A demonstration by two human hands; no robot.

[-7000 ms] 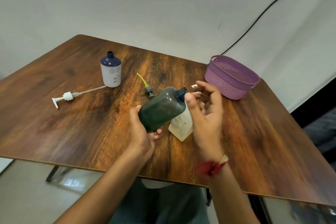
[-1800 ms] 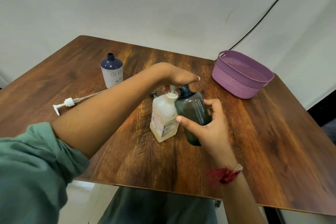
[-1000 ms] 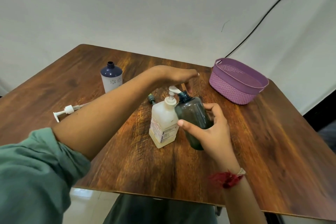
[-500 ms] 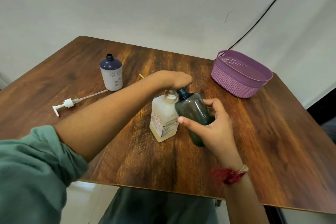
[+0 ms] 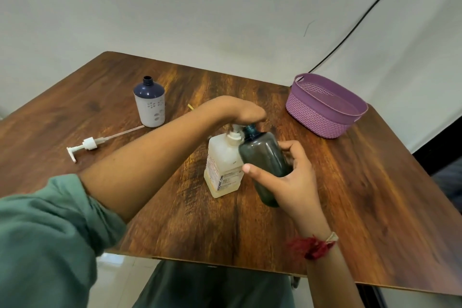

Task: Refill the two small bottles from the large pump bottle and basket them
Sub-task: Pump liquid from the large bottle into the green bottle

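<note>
A loose pump (image 5: 85, 145) and an open white bottle (image 5: 150, 106) lie left. The left hand (image 5: 246, 114) presses flat on the pump bottle (image 5: 223, 170). The right hand (image 5: 291, 180) grips the tilted dark bottle (image 5: 265, 160), mouth beside the nozzle. Basket (image 5: 322, 117) stands right.

purple woven-pattern basket (image 5: 322, 117) | smoky dark teal bottle (image 5: 265, 160) | cloudy white pump bottle (image 5: 222, 170) | navy-top white bottle (image 5: 149, 105) with dots | brown woodgrain table (image 5: 362, 195)
</note>
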